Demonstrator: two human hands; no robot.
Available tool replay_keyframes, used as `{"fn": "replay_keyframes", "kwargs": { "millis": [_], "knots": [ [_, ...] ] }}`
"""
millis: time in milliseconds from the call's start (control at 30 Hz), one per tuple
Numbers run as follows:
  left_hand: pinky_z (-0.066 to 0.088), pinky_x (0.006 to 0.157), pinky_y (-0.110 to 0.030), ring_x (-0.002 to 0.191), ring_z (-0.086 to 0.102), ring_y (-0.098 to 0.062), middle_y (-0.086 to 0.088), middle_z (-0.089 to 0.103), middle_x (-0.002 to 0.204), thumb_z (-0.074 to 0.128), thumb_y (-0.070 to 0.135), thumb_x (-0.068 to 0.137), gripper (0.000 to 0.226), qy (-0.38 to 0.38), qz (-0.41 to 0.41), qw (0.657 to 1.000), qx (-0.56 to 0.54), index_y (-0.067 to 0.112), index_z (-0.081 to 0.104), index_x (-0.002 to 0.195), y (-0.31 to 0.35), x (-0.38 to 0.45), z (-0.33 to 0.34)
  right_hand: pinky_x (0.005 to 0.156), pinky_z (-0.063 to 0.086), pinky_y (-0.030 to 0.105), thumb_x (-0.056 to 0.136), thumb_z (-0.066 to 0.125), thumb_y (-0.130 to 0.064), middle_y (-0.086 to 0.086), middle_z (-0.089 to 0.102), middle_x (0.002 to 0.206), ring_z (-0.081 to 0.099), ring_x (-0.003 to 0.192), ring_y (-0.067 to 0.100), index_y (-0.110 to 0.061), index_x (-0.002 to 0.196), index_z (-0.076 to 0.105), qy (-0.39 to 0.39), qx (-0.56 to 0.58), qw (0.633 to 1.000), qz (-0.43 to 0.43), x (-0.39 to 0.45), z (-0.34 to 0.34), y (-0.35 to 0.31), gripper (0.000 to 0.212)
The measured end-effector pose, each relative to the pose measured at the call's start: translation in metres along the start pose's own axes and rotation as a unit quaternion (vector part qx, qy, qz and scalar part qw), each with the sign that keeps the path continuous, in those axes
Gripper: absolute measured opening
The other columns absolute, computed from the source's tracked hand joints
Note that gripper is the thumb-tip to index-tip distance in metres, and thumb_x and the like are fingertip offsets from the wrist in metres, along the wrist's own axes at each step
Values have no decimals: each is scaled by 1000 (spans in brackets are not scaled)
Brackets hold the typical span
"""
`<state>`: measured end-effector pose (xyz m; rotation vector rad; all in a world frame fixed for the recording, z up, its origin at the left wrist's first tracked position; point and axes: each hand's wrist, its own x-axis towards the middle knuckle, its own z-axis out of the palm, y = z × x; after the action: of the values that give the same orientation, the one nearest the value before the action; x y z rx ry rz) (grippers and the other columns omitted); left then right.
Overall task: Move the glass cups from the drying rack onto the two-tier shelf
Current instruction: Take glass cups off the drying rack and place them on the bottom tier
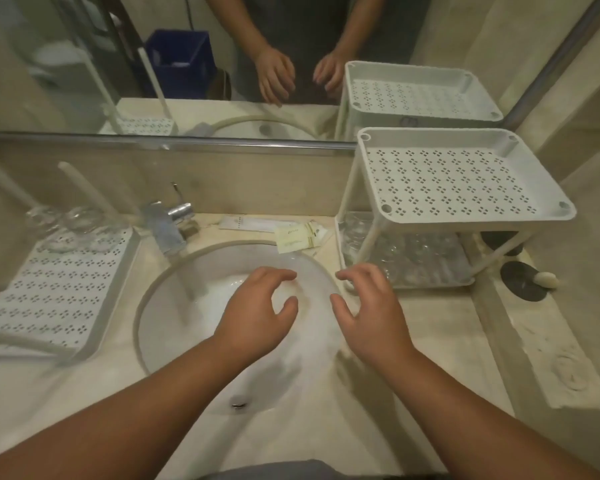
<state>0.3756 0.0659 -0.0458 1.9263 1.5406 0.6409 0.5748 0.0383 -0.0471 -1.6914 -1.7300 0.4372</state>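
Both my forearms reach out over the sink [174, 344], hands side by side above the basin. My left hand [257, 317] is empty, fingers loosely curved, thumb and forefinger apart. My right hand [371, 313] is the same: relaxed, spread a little, holding nothing, its fingertips close to the front corner of the two-tier shelf [465, 174]. On the shelf's lower tier, several glass cups [420, 254] stand close together; the upper tier shows only its perforated surface. To my left sits the drying rack [59, 289], a white perforated tray, with a few more glass cups [73, 223] at its far end, near the upright pegs; blurred, so I cannot tell how many. Between rack and shelf, behind the basin, the chrome faucet [170, 220] and some small paper sachets [300, 237] lying on the counter [440, 327]. Farthest back, the mirror [84, 46] reflects my hands and the shelf.
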Motion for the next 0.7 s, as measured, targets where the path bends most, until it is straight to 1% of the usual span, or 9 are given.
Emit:
{"fn": "replay_keyframes", "kwargs": {
  "millis": [100, 133, 233, 300, 367, 433, 533, 633, 700],
  "knots": [
    [34, 84, -3, 101, 55, 2, 21, 54, 120, 62, 29, 91, 33, 29, -21, 999, -18, 33, 62, 124, -18, -7, -27, 86, 41, 15, 84, 69, -19, -8, 50, 113, 53, 101, 6, -19, 112, 63, -14, 16, 999, -29, 6, 22, -27, 28],
    [37, 85, -5, 102, 56, 1, 20, 54, 120, 63, 26, 91, 33, 40, -25, 999, -27, 33, 63, 123, -24, -9, -36, 85, 44, 18, 84, 68, -20, -9, 49, 114, 53, 100, 6, -20, 112, 63, -24, 24, 999, -31, 8, 30, -36, 29],
    [47, 89, -22, 103, 60, -2, 19, 54, 120, 64, 22, 91, 32, 74, -37, 995, -62, 34, 63, 121, -39, -15, -64, 82, 50, 29, 85, 66, -24, -11, 47, 124, 56, 102, 7, -23, 114, 61, -54, 42, 997, -43, 14, 56, -66, 29],
    [50, 89, -25, 102, 62, -2, 20, 53, 120, 65, 22, 90, 32, 97, -40, 992, -68, 34, 64, 120, -45, -17, -80, 81, 52, 33, 87, 65, -27, -12, 44, 134, 57, 102, 8, -25, 116, 60, -70, 42, 995, -56, 18, 70, -81, 30],
    [52, 89, -28, 102, 63, -4, 18, 52, 124, 65, 22, 90, 32, 118, -44, 990, -70, 32, 64, 120, -55, -19, -100, 80, 54, 34, 87, 63, -32, -17, 36, 143, 59, 96, 7, -30, 118, 58, -85, 41, 993, -69, 24, 85, -101, 31],
    [53, 91, -29, 104, 63, -7, 18, 46, 131, 65, 22, 91, 33, 131, -50, 987, -74, 30, 64, 124, -66, -21, -120, 78, 54, 34, 86, 61, -35, -21, 29, 150, 61, 88, 9, -33, 118, 56, -98, 41, 991, -81, 28, 99, -121, 32],
    [53, 93, -29, 106, 62, -9, 14, 42, 137, 66, 21, 91, 34, 146, -55, 985, -76, 27, 65, 125, -81, -23, -147, 75, 54, 35, 85, 61, -32, -17, 19, 158, 63, 84, 11, -34, 117, 55, -108, 46, 988, -103, 35, 116, -149, 33],
    [54, 91, -30, 104, 62, -5, 13, 42, 138, 67, 23, 91, 35, 160, -53, 983, -73, 28, 63, 126, -95, -23, -173, 75, 54, 33, 87, 60, -34, -17, 6, 162, 65, 83, 11, -40, 123, 51, -130, 32, 985, -110, 43, 131, -174, 37],
    [55, 87, -29, 94, 63, 2, 15, 44, 131, 66, 23, 91, 33, 175, -46, 980, -79, 30, 64, 123, -103, -24, -192, 78, 54, 32, 89, 61, -32, -14, 5, 163, 65, 83, 12, -38, 131, 51, -136, 22, 983, -121, 48, 142, -191, 43]
  ]
}}
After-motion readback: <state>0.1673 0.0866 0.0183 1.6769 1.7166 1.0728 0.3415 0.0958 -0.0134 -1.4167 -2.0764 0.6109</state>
